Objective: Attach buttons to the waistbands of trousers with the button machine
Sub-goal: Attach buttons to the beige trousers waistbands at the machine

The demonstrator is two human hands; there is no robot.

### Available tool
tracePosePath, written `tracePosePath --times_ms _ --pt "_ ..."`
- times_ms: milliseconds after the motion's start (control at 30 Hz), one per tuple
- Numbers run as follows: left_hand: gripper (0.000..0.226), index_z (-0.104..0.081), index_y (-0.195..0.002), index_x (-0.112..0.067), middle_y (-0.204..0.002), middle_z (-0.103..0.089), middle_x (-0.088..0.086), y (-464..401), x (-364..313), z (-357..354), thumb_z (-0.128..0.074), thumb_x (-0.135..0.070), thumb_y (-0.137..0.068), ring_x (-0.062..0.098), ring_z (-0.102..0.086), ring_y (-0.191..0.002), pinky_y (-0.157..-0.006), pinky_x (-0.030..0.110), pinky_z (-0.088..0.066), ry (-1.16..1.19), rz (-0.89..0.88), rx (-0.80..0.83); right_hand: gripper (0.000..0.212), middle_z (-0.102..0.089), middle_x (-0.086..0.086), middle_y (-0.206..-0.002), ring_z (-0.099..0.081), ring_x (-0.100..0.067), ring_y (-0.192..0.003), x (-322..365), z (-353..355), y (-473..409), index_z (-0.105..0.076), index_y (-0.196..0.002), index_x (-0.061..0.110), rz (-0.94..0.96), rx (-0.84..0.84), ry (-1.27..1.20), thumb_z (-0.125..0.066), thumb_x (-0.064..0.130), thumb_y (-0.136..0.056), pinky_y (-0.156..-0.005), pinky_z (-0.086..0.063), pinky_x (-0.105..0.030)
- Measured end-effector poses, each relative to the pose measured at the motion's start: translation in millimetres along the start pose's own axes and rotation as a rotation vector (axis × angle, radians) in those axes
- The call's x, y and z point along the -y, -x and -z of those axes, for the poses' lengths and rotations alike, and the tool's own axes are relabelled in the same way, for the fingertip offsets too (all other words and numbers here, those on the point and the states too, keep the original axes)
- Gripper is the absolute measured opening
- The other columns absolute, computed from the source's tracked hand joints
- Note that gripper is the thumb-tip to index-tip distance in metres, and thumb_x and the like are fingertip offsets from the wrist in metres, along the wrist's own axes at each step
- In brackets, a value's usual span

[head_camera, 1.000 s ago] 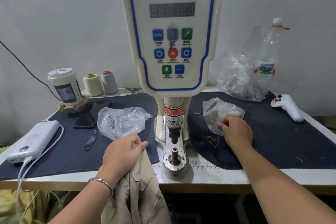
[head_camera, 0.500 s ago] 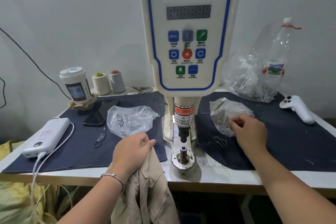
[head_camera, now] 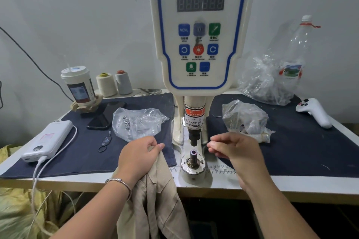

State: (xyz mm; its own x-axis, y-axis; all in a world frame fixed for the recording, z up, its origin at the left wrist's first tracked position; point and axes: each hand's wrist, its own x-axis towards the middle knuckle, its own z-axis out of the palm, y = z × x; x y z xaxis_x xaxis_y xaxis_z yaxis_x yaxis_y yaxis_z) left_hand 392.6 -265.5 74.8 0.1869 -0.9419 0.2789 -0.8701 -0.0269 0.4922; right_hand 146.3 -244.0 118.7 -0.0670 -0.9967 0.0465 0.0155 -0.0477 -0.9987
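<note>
Right hand [head_camera: 238, 150], which a second ago was at the clear bag [head_camera: 245, 120] right of centre, has come away from it and now sits just right of the button machine [head_camera: 200, 31], fingertips level with the lower die post [head_camera: 193, 156]. Thumb and forefinger are drawn together at the tips as if pinching something small; whether a button part is actually held, I cannot tell. Judgement: a part was fetched from the bag and is about to be loaded on the die.

Left hand [head_camera: 138, 156] has stayed put, left of the die, fingers curled and gripping the top of the trousers [head_camera: 153, 196].

Trousers: beige twill, bunched, hanging from the grip over the table's [head_camera: 272, 182] front edge toward lower centre of frame. Waistband not yet laid on the die; no button visible on it.

A second bag of metal parts [head_camera: 138, 122] lies above the left hand. Display is dark or unreadable.
</note>
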Motion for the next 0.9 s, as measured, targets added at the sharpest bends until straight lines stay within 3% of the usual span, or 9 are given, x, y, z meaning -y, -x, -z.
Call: tracePosePath --times_ms 200,600,900 --pt "0.034 -0.05 -0.064 -0.027 -0.064 -0.058 -0.008 -0.6 -0.3 -0.2 -0.06 -0.044 -0.091 0.012 -0.051 -0.068 -0.053 0.026 -0.028 -0.002 0.001 -0.008 0.015 -0.074 -0.009 -0.071 -0.07 -0.015 -0.066 7.2 -15.5 16.3 -0.078 -0.074 0.013 -0.032 0.062 -0.021 -0.077 -0.002 -0.075 -0.066 -0.056 -0.02" --pt "0.033 -0.052 -0.065 -0.026 -0.064 -0.058 -0.008 1.0 0.2 -0.3 -0.061 -0.045 -0.091 0.014 -0.053 -0.07 -0.054 0.028 -0.029 0.002 0.0 -0.011 0.023 -0.074 -0.013 -0.075 -0.066 -0.011 -0.059 12.1 -28.6 20.6 -0.078 -0.067 0.013 -0.256 0.136 -0.286 -0.072 -0.007 -0.076 -0.053 -0.05 -0.017" --pt "0.034 -0.05 -0.064 -0.029 -0.063 -0.057 -0.009 1.2 0.0 -0.2 -0.061 -0.045 -0.09 0.015 -0.054 -0.07 -0.054 0.029 -0.029 0.011 -0.001 -0.008 0.016 -0.074 -0.017 -0.083 -0.066 -0.01 -0.055 15.6 -26.1 21.2 -0.068 -0.092 0.004 -0.417 0.13 -0.465 -0.062 -0.008 -0.082 -0.045 -0.048 -0.015"
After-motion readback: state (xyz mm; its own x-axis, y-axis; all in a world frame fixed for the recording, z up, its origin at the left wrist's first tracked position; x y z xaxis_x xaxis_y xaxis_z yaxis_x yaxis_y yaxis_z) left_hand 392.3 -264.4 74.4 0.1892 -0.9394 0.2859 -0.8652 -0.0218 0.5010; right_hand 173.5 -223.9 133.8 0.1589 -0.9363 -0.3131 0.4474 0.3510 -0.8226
